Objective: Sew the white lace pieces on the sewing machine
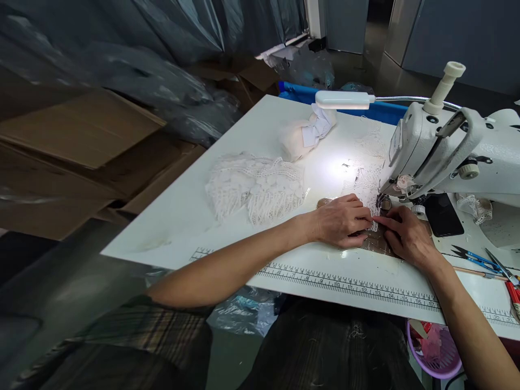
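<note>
Because lace [369,181] meets the sewing machine [447,146] just beyond, the half-curled left hand [344,222] and loosely bent right hand [409,236] flank it, seemingly for steering; any grip is hidden.

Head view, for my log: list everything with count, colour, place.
table: one, white, centre
sewing machine: one, white, right
lace: count unclear, white, by machine
patch: one, brown, beside lace
lace pile: one, white, centre
bundle: one, whitish, beyond pile
ruler: one, black, table's near edge
lamp: one, white, left of machine
phone: one, black, by machine
snips: one, blue, table's right
red tool: one, red, right edge
stick: one, brown, near snips
basket: one, purple, below table
boxes: several, brown, left
plastic: count unclear, grey, upper left
blue thing: one, blue, behind table
panels: several, grey, upper right
clothes: count unclear, dark, bottom
left hand: one, bare, at lace
right hand: one, bare, at lace
</note>
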Demonstrator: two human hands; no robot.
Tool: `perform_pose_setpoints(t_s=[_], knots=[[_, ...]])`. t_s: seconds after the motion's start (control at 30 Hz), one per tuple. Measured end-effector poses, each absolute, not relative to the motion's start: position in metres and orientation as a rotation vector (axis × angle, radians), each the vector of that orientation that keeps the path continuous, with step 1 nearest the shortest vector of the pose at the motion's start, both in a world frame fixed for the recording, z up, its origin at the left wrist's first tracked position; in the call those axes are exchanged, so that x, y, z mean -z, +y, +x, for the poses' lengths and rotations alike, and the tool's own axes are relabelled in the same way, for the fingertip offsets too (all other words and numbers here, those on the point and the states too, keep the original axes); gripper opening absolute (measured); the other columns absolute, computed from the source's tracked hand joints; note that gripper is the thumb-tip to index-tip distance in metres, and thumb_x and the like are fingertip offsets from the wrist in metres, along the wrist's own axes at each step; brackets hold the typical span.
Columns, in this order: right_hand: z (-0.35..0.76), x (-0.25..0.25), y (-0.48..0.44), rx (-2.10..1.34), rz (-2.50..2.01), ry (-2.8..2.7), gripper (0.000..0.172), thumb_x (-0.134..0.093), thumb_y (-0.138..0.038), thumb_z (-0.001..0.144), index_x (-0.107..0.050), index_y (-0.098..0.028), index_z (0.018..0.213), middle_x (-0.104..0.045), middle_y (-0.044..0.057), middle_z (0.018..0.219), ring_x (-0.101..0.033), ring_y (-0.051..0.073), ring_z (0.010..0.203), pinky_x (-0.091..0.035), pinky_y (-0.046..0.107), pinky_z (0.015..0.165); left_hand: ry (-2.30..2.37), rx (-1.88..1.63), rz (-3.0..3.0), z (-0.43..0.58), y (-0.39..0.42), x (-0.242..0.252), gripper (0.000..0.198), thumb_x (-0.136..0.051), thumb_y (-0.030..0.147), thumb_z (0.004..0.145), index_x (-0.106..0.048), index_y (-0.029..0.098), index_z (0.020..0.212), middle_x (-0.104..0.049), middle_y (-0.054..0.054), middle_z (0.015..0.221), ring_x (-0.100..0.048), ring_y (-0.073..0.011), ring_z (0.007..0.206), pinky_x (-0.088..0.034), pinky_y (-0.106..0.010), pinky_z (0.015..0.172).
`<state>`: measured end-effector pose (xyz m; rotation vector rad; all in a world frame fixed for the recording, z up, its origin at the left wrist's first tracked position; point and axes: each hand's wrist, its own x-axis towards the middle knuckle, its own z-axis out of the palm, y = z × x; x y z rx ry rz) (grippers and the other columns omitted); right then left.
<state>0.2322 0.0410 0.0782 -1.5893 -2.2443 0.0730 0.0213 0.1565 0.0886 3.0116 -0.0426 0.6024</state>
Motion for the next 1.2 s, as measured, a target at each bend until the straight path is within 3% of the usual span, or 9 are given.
perform_pose_setpoints(t_s=[0.23,0.53,0.73,0.9,1.07,1.2], knots=[[0.227,-0.081,0.043,-0.061,-1.706,-2.221,0.04,-0.048,-0.022,0.09,-0.067,-0.024,0.126,-0.062,0.013,0.107,-0.059,0.025,0.09,-0.055,0.04,0.076,0.019,-0.488,3.026,0.021,0.159,-0.09,0.024,-0.051,0.031,0.091,-0.071,0.02,0.101,-0.071,-0.007,0.102,-0.059,-0.0198,0.081,-0.043,-0.037,0.084],[0.224,-0.081,0.049,0.005,-1.854,-2.209,0.043,-0.049,-0.024,0.089,-0.063,-0.028,0.129,-0.064,0.01,0.09,-0.056,0.02,0.068,-0.048,0.033,0.062,0.053,-0.496,3.047,0.021,0.161,-0.088,0.033,-0.05,0.034,0.091,-0.068,0.014,0.11,-0.069,-0.01,0.112,-0.06,-0.0211,0.085,-0.042,-0.037,0.088],[0.226,-0.082,0.044,-0.002,-1.766,-2.264,0.043,-0.045,-0.023,0.091,-0.063,-0.025,0.129,-0.063,0.013,0.104,-0.061,0.024,0.083,-0.054,0.038,0.072,0.091,-0.444,3.055,0.022,0.162,-0.088,0.034,-0.05,0.036,0.092,-0.067,0.015,0.113,-0.067,-0.011,0.117,-0.06,-0.0226,0.088,-0.042,-0.039,0.091],[0.228,-0.08,0.043,0.002,-1.709,-2.281,0.043,-0.043,-0.021,0.091,-0.064,-0.019,0.128,-0.063,0.015,0.105,-0.061,0.024,0.085,-0.056,0.039,0.072,0.098,-0.477,3.047,0.023,0.164,-0.083,0.038,-0.049,0.038,0.092,-0.065,0.011,0.115,-0.063,-0.015,0.126,-0.061,-0.0251,0.097,-0.042,-0.042,0.095],[0.224,-0.08,0.043,0.065,-1.737,-2.27,0.042,-0.043,-0.02,0.091,-0.064,-0.018,0.127,-0.063,0.014,0.104,-0.061,0.023,0.083,-0.056,0.038,0.072,0.139,-0.479,3.05,0.024,0.164,-0.084,0.04,-0.048,0.041,0.092,-0.066,0.014,0.115,-0.063,-0.013,0.128,-0.061,-0.0258,0.105,-0.033,-0.048,0.108],[0.219,-0.082,0.044,0.029,-1.842,-2.244,0.043,-0.043,-0.021,0.092,-0.063,-0.018,0.13,-0.064,0.015,0.1,-0.062,0.023,0.08,-0.056,0.037,0.07,0.213,-0.435,3.034,0.025,0.163,-0.088,0.043,-0.048,0.043,0.091,-0.067,0.013,0.115,-0.062,-0.014,0.13,-0.06,-0.0263,0.104,-0.033,-0.048,0.106]])
